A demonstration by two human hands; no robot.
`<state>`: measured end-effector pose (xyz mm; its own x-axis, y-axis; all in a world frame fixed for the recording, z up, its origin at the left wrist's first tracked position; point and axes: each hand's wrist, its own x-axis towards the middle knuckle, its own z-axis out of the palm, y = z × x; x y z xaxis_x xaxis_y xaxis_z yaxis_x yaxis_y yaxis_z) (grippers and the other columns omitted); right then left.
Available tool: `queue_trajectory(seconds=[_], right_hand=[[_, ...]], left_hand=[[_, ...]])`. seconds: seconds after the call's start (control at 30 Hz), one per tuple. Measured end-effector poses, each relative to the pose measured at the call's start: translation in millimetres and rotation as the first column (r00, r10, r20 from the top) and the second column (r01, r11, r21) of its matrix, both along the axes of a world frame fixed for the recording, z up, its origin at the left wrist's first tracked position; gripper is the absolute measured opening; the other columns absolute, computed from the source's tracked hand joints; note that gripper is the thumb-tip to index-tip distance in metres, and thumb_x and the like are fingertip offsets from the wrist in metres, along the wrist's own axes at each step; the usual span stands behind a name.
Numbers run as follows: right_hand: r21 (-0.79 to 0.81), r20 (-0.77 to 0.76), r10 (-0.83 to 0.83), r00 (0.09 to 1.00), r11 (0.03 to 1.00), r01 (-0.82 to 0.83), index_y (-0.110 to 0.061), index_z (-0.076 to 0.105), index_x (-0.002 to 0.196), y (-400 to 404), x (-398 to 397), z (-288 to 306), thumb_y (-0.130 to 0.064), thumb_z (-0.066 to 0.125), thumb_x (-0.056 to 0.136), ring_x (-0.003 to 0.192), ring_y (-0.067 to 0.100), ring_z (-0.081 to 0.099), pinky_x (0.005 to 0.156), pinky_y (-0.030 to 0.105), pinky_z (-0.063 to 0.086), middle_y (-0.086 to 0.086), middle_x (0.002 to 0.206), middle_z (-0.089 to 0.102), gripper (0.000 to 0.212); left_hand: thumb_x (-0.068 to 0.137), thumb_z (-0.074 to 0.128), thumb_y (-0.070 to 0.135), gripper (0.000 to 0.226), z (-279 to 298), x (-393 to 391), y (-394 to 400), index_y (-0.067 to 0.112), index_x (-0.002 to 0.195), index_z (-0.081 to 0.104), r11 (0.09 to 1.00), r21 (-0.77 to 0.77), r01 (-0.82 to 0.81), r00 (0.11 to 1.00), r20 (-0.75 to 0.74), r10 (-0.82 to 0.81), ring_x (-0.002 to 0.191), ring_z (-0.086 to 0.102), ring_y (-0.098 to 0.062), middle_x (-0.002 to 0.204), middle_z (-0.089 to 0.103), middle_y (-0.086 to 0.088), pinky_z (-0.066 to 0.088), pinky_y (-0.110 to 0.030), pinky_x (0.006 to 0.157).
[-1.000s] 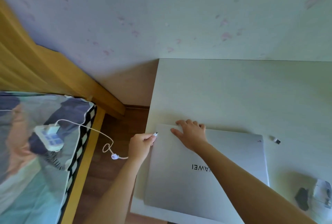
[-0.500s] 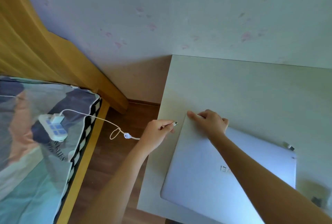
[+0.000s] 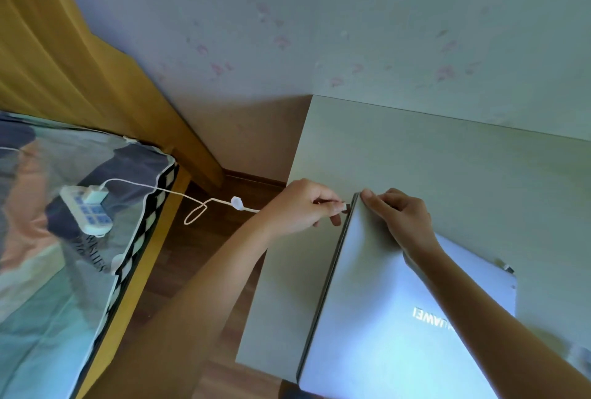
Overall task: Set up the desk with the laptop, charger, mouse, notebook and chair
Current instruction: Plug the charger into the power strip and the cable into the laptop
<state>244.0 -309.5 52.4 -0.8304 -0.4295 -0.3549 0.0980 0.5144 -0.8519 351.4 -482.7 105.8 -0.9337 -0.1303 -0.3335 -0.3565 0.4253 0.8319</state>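
Observation:
A closed silver laptop point(image 3: 399, 328) lies on the pale desk point(image 3: 447, 168), lid up with its logo showing. My right hand point(image 3: 396, 213) grips the laptop's far left corner. My left hand point(image 3: 303, 206) pinches the plug of the white charger cable point(image 3: 192, 198) right at the laptop's left edge, near that corner. The cable runs left across the gap to a white charger point(image 3: 96, 195) plugged into a power strip point(image 3: 86, 211) on the bed. A small dark item point(image 3: 507, 267) lies on the desk past the laptop's right corner.
A bed point(image 3: 64, 270) with patterned bedding and a yellow wooden frame stands to the left. Brown floor point(image 3: 198, 258) separates it from the desk. The wall point(image 3: 319, 30) is close behind the desk.
My left hand has carried the cable plug rightward up to the laptop's left edge. My right hand stays on the far left corner, and the view has shifted left.

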Motion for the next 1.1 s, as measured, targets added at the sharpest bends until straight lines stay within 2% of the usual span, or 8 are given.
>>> queue_trajectory(seconds=[0.13,0.4,0.5,0.57,0.63,0.83,1.0,1.1], right_hand=[[-0.045,0.019,0.002,1.000,0.999,-0.001,-0.024,0.071,0.064,1.3,1.0,1.6,-0.076,0.063,0.060,0.075,0.018,0.056,0.078,0.040,0.037,-0.009,0.068,0.056,0.052],[-0.039,0.025,0.026,0.999,0.999,-0.025,-0.028,0.073,0.066,1.3,3.7,6.4,-0.077,0.062,0.060,0.078,0.020,0.057,0.080,0.041,0.037,-0.007,0.071,0.056,0.050],[-0.021,0.008,0.029,1.000,0.999,-0.029,-0.027,0.072,0.065,0.7,6.0,7.7,-0.077,0.062,0.059,0.076,0.019,0.059,0.082,0.044,0.042,-0.006,0.072,0.058,0.051],[-0.015,0.005,0.028,1.000,0.999,-0.028,-0.027,0.072,0.064,-0.1,7.2,7.6,-0.076,0.062,0.059,0.076,0.019,0.059,0.085,0.047,0.044,-0.004,0.073,0.058,0.050],[-0.014,0.000,0.026,1.000,1.000,-0.026,-0.030,0.071,0.061,-0.5,8.1,6.8,-0.076,0.062,0.059,0.074,0.017,0.058,0.079,0.042,0.042,-0.008,0.070,0.057,0.047],[0.003,-0.017,0.009,1.000,1.000,-0.009,-0.028,0.071,0.063,-3.4,7.8,2.3,-0.077,0.061,0.058,0.070,0.010,0.055,0.081,0.038,0.039,-0.017,0.063,0.055,0.050],[0.015,-0.030,0.007,1.000,1.000,-0.006,-0.031,0.069,0.062,-5.5,8.1,-1.3,-0.078,0.060,0.060,0.065,0.004,0.051,0.082,0.037,0.035,-0.020,0.061,0.054,0.048],[0.030,-0.048,0.020,0.999,0.999,-0.018,-0.034,0.069,0.062,-6.8,11.0,-3.3,-0.076,0.060,0.064,0.061,0.000,0.050,0.082,0.037,0.034,-0.022,0.061,0.054,0.043]], left_hand=[[0.094,0.058,0.030,0.027,6.2,-1.8,-0.4,0.037,0.069,0.067,0.999,-0.018,0.032,0.999,-0.004,-0.032,0.053,0.053,-0.001,0.066,0.065,0.026,0.040,-0.009,0.055],[0.094,0.057,0.033,0.028,11.9,-6.3,-3.4,0.027,0.070,0.070,0.992,-0.073,0.107,0.994,0.043,-0.104,0.054,0.052,-0.001,0.064,0.064,0.017,0.040,-0.019,0.058],[0.094,0.056,0.032,0.032,16.3,-8.7,-5.1,0.025,0.066,0.068,0.987,-0.085,0.139,0.988,0.074,-0.133,0.056,0.050,-0.009,0.063,0.063,0.007,0.039,-0.025,0.059],[0.095,0.055,0.032,0.034,18.1,-9.5,-5.2,0.026,0.063,0.065,0.982,-0.106,0.159,0.984,0.100,-0.149,0.049,0.042,-0.005,0.051,0.054,0.015,0.035,-0.026,0.057],[0.095,0.054,0.032,0.036,18.7,-10.0,-4.6,0.027,0.061,0.062,0.977,-0.134,0.167,0.981,0.123,-0.151,0.045,0.037,-0.004,0.045,0.050,0.019,0.033,-0.026,0.056],[0.094,0.052,0.034,0.033,15.0,-12.9,-1.9,0.024,0.066,0.064,0.952,-0.253,0.174,0.980,0.143,-0.141,0.059,0.052,-0.015,0.063,0.061,0.005,0.042,-0.031,0.065],[0.093,0.054,0.031,0.036,13.8,-14.8,-5.0,0.030,0.057,0.060,0.944,-0.271,0.188,0.976,0.157,-0.149,0.057,0.053,-0.010,0.061,0.063,0.010,0.043,-0.031,0.066],[0.092,0.057,0.028,0.036,15.3,-15.2,-6.6,0.030,0.057,0.062,0.937,-0.270,0.221,0.967,0.188,-0.173,0.073,0.064,-0.016,0.067,0.068,0.011,0.052,-0.039,0.078]])
